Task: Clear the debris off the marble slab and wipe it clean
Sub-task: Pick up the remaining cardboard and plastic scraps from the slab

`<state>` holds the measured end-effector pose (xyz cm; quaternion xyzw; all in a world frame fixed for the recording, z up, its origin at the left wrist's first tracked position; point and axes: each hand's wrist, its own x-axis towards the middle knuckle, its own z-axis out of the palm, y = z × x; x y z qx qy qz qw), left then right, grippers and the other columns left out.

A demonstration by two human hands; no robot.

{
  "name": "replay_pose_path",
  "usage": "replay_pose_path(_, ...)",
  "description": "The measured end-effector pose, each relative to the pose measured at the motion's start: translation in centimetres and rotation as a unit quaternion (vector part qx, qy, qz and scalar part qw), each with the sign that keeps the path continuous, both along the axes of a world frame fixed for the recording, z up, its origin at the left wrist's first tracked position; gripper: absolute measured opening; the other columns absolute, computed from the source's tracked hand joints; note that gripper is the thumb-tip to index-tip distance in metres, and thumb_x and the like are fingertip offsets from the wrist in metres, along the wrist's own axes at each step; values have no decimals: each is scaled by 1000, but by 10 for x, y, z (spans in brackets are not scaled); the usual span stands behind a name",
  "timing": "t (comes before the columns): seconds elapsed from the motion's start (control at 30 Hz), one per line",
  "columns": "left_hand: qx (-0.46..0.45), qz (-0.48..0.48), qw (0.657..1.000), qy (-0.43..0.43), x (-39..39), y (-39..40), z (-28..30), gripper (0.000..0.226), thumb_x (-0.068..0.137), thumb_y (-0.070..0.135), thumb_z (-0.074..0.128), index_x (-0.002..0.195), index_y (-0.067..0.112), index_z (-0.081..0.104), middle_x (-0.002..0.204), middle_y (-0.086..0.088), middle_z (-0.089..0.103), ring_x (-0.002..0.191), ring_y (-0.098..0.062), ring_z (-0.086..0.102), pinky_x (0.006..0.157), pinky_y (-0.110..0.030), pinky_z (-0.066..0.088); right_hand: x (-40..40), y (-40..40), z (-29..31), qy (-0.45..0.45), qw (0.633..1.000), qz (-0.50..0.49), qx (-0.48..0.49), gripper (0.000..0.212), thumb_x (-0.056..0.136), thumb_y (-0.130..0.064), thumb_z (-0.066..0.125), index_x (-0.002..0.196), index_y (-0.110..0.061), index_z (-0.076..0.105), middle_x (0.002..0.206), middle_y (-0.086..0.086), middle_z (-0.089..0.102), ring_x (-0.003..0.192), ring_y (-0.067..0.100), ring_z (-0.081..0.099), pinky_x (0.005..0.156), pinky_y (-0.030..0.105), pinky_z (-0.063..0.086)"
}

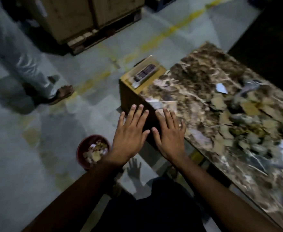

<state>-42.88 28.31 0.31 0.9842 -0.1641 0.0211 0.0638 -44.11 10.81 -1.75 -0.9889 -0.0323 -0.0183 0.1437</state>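
Both hands hover palm-down with straight, spread fingers that hold nothing: the left hand (132,134) is out over the floor just off the near left corner of the marble slab (196,91), and the right hand (170,136) is at that corner, its fingertips over the slab's edge; whether they touch the stone cannot be told from the blurred view. The thumbs of the two hands nearly meet. The slab is brown and veined, running from the centre away to the lower right, and its middle and right part is strewn with debris (248,118): torn cardboard scraps, grey lumps and a few pale bits of paper. A cardboard box (129,92) stands against the slab's left end with a clear packet (145,72) lying on top. On the grey floor (28,148) below the left hand sits a red bucket (83,148) partly filled with scraps. Farther left stands another person's sandalled foot (62,93), and wooden crates (80,19) stand beyond.
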Motion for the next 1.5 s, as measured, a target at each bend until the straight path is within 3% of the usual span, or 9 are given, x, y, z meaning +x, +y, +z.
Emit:
replay_pose_path(0.17, 29, -119, 992, 18, 18, -117, 5, 68, 97, 51, 37, 155, 16, 33, 162, -9, 31, 150, -30, 25, 119, -53, 26, -15, -114, 5, -32, 994, -103, 15, 57, 100, -51, 33, 152, -29, 42, 165, 1, 31, 153, 23, 25, 116, 58, 21)
replay_pose_path(0.3, 22, -173, 984, 34, 28, -208, -9, 66, 97, 52, 36, 152, 16, 37, 158, -9, 38, 144, -31, 37, 115, -52, 33, -27, -210, -1, -38, 985, -165, 14, 57, 98, -49, 42, 153, -32, 37, 166, 0, 29, 153, 22, 23, 115, 59, 23)
replay_pose_path(0.6, 38, -256, 963, 80, 52, -324, -44, 72, 92, 58, 45, 153, 23, 33, 161, -6, 29, 146, -32, 26, 110, -54, 40, -69, -350, -29, -24, 961, -266, 68, 54, 98, -48, 41, 150, -32, 41, 163, 4, 31, 150, 29, 29, 117, 55, 27)
replay_pose_path(0.77, 16, -298, 951, 81, 84, -334, -55, 71, 97, 60, 40, 156, 24, 23, 168, -4, 12, 152, -28, 11, 117, -49, 22, -82, -378, -40, -70, 939, -328, 80, 56, 95, -47, 45, 147, -27, 44, 160, 11, 33, 147, 32, 30, 119, 56, 25)
replay_pose_path(0.9, 8, -347, 936, 49, 123, -359, -52, 68, 96, 58, 41, 152, 21, 28, 162, -10, 26, 148, -31, 23, 114, -53, 32, -75, -381, -51, -31, 920, -381, 87, 59, 95, -54, 39, 149, -30, 39, 162, 13, 30, 147, 36, 29, 118, 61, 25)
replay_pose_path(1.17, 43, -406, 899, 161, 165, -401, -54, 80, 94, 62, 49, 157, 31, 12, 168, 0, -2, 150, -30, 8, 120, -54, 20, -43, -371, -62, 40, 892, -450, 35, 59, 93, -66, 34, 149, -49, 33, 165, 10, 24, 149, 36, 23, 118, 65, 18)
replay_pose_path(1.33, -89, -302, 947, 60, 121, -394, -62, 60, 86, 48, 59, 136, 20, 41, 139, -14, 36, 123, -30, 36, 102, -51, 41, -33, -377, -70, 39, 883, -466, 41, 60, 92, -71, 26, 148, -53, 35, 165, 7, 25, 149, 36, 24, 117, 66, 21)
replay_pose_path(1.4, -162, -246, 951, 95, 104, -393, -67, 54, 86, 46, 55, 129, 16, 46, 131, -11, 40, 119, -28, 39, 99, -51, 43, -32, -378, -71, 31, 885, -461, 48, 60, 93, -70, 26, 149, -53, 34, 165, 7, 25, 150, 35, 23, 118, 64, 22)
replay_pose_path(1.5, -208, -241, 934, 165, 95, -395, -78, 56, 91, 43, 54, 138, 16, 43, 141, -7, 38, 129, -26, 36, 105, -50, 40, -30, -377, -71, 22, 894, -444, 65, 59, 94, -71, 25, 148, -51, 38, 166, 6, 25, 151, 34, 21, 119, 63, 22)
